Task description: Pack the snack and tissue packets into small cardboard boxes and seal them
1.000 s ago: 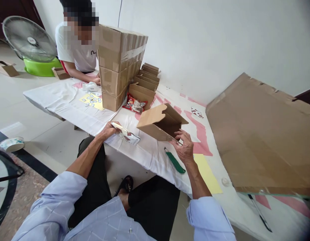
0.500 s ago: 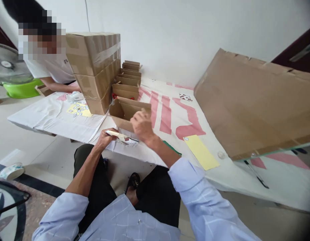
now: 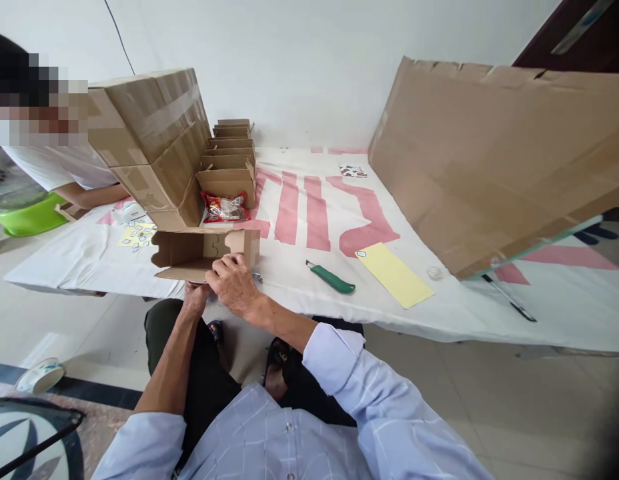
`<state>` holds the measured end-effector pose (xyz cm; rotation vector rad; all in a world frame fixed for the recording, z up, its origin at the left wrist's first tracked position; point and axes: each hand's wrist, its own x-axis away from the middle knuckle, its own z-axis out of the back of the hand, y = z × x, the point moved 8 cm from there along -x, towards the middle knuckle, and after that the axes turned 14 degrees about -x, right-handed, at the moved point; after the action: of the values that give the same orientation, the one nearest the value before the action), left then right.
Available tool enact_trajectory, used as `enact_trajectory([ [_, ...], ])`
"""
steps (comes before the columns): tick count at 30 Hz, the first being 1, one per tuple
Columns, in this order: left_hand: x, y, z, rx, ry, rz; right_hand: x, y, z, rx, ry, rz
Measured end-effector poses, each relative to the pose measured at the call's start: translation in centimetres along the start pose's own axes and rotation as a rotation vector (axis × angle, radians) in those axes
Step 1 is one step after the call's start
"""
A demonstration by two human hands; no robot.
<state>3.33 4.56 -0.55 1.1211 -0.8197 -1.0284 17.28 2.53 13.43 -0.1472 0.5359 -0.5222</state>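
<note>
A small open cardboard box lies tilted at the table's front edge, its opening turned toward me. My right hand grips the lower edge of the box with bent fingers. Just below that edge is my left hand, closed, its fingertips and most of what it holds hidden by the box and my right hand. Behind the box lies a red snack packet with a clear window. A green utility knife rests on the cloth to the right, its blade end pointing up-left.
Taped cardboard boxes stand stacked at left, beside a row of open small boxes. A co-worker's forearm rests beyond them. Yellow paper, a pen and a large cardboard sheet are on the right.
My right hand has taken hold of the box and tipped it toward me, baring the red packet behind. My left hand's flat, patterned item is now mostly out of sight. The view has turned right.
</note>
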Motion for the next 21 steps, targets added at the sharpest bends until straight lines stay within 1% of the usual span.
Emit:
enact_trajectory([
  [3,0.1,0.8,0.2,0.022,0.058,-0.034,0.4,2.0,0.7,-0.005,0.03,-0.039],
  [5,0.2,1.4,0.2,0.047,0.064,-0.055,0.5,4.1,1.6,-0.036,0.074,-0.097],
  [8,0.4,2.2,-0.2,0.084,0.045,-0.079,0.5,7.7,3.5,-0.11,0.154,-0.18],
  [10,0.3,2.3,-0.6,0.099,0.026,-0.062,0.1,9.9,4.8,-0.146,0.213,-0.206],
  [14,-0.2,2.1,-1.2,0.121,0.007,-0.038,-1.3,13.1,7.0,-0.174,0.287,-0.232],
  [16,-0.5,2.2,-1.3,0.129,0.013,-0.046,-2.1,14.0,7.4,-0.171,0.298,-0.23],
  [18,-0.7,2.2,-1.4,0.138,0.014,-0.051,-2.7,14.6,7.3,-0.158,0.301,-0.218],
  [21,-0.8,2.2,-1.6,0.156,0.003,-0.054,-3.2,15.1,6.3,-0.141,0.269,-0.184],
])
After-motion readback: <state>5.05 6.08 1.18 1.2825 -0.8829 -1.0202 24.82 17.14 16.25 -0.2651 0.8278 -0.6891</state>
